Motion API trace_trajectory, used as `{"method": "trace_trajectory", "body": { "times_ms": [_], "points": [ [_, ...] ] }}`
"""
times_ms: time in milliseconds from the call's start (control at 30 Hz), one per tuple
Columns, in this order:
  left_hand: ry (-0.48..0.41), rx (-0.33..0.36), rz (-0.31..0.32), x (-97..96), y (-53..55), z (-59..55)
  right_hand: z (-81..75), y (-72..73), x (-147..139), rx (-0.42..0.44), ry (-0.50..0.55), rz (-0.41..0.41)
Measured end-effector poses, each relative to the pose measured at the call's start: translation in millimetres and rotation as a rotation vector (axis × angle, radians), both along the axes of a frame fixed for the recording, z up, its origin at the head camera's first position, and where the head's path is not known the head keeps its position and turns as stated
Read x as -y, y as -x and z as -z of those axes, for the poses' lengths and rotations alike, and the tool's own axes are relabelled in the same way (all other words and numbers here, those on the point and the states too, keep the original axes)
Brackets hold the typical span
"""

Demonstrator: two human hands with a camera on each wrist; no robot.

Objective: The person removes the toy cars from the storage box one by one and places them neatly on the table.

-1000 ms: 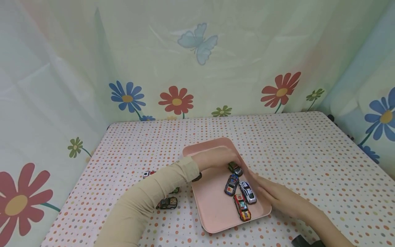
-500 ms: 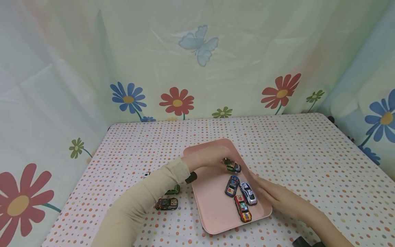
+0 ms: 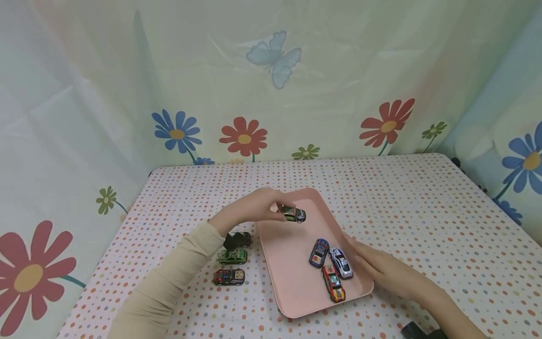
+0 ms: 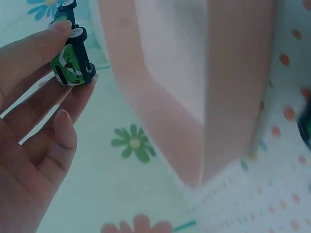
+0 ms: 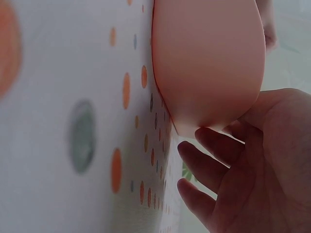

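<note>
My left hand (image 3: 262, 205) pinches a green and black toy car (image 3: 292, 214) between thumb and fingers, held over the far left part of the pink tray (image 3: 292, 301). The left wrist view shows the green side and wheels of the same toy car (image 4: 72, 63) at my fingertips. My right hand (image 3: 381, 268) is at the tray's right side. In the right wrist view its fingertips touch the outside of the tray wall (image 5: 209, 58), and the thumb goes over the rim. Inside the tray lie a blue toy car (image 3: 319, 253), a silver-white one (image 3: 341, 263) and a red-yellow one (image 3: 333, 283).
Left of the tray, a dark toy car (image 3: 241, 239), a green one (image 3: 233, 256) and a black-brown one (image 3: 229, 277) stand in a column on the dotted tablecloth (image 3: 406, 197). My left sleeve (image 3: 169, 278) crosses close beside them. A flowered curtain (image 3: 338, 70) hangs behind the table.
My left hand has lifted the green and black toy car from beside the other cars in the tray and moved it left. The right hand has stayed at the tray.
</note>
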State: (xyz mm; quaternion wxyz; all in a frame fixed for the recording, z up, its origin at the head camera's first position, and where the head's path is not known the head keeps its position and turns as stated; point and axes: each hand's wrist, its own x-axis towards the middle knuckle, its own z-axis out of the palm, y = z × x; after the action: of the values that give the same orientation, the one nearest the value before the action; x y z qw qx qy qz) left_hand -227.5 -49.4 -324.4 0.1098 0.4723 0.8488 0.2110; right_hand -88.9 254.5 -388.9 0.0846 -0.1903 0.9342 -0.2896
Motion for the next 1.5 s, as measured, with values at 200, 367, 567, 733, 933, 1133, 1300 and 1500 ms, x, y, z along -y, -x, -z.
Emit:
{"method": "trace_trajectory", "body": {
  "times_ms": [200,367,567,733,933,1133,1300,1500],
  "points": [
    [-0.014,-0.050,-0.094,44.8,-4.7,-11.4,0.9,1.8,-1,-0.019,0.011,-0.020],
    [-0.014,-0.051,-0.173,87.1,-12.3,-15.2,0.8,1.7,-1,-0.002,0.010,-0.016],
    [-0.021,-0.029,-0.262,135.1,-23.7,-15.7,-1.0,1.0,-1,-0.018,0.008,-0.018],
    [-0.022,-0.059,-0.330,169.5,-30.7,-10.4,-0.3,1.3,-2,-0.021,0.011,-0.024],
    [-0.041,-0.070,-0.385,198.2,-40.7,-1.1,1.4,1.3,-1,-0.015,0.012,-0.026],
    [-0.038,-0.074,-0.441,214.6,-47.6,11.3,1.4,1.8,-2,-0.026,0.001,-0.032],
    [-0.020,-0.046,-0.466,224.6,-49.6,22.4,1.6,2.3,-3,-0.028,0.007,-0.036],
    [-0.007,-0.025,-0.483,232.0,-51.5,32.8,2.9,2.8,-3,-0.011,0.020,-0.032]
  ]
}}
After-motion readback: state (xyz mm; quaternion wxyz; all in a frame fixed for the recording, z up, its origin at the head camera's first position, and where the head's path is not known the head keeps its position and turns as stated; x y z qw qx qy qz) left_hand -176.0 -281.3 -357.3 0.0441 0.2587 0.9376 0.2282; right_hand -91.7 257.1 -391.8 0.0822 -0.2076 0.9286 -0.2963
